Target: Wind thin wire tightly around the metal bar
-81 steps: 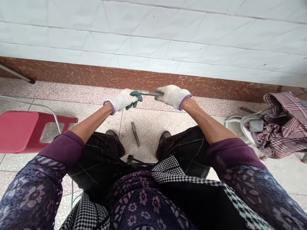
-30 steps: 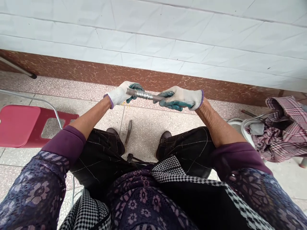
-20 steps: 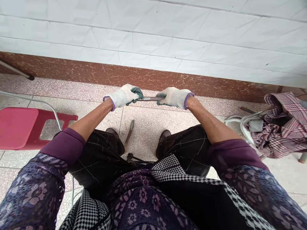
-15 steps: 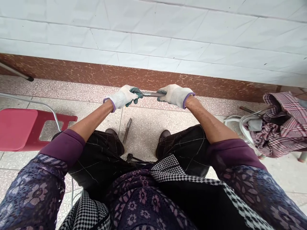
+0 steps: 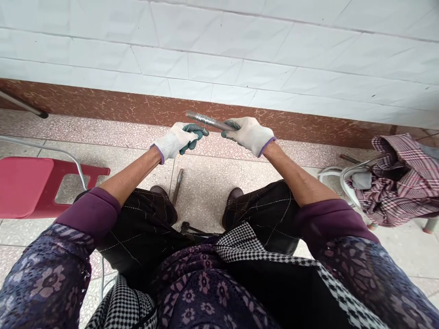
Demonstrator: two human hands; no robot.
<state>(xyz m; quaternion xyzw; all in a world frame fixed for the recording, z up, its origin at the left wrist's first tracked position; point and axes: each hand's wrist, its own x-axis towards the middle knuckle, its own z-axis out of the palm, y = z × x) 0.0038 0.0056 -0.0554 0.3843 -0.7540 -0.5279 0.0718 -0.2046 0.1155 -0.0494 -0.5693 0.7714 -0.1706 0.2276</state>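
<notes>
Head view: the metal rod point(image 5: 206, 120) was held in the air before the knees, above the tiled floor point(image 5: 209, 183), its long axis running left-right and its free left end tilted up toward the brown skirting point(image 5: 103, 106). The right hand point(image 5: 248, 132) was clenched on its right end. The left hand point(image 5: 176, 139) was curled closed just beneath it, contact unconfirmed. A red stool point(image 5: 24, 185) bounded the left and a plaid cloth point(image 5: 404, 192) the right.

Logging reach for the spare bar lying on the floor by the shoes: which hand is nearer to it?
Left. The left hand sits just above the floor bar in the picture; the right hand is well off to its right, holding the rod.
</notes>
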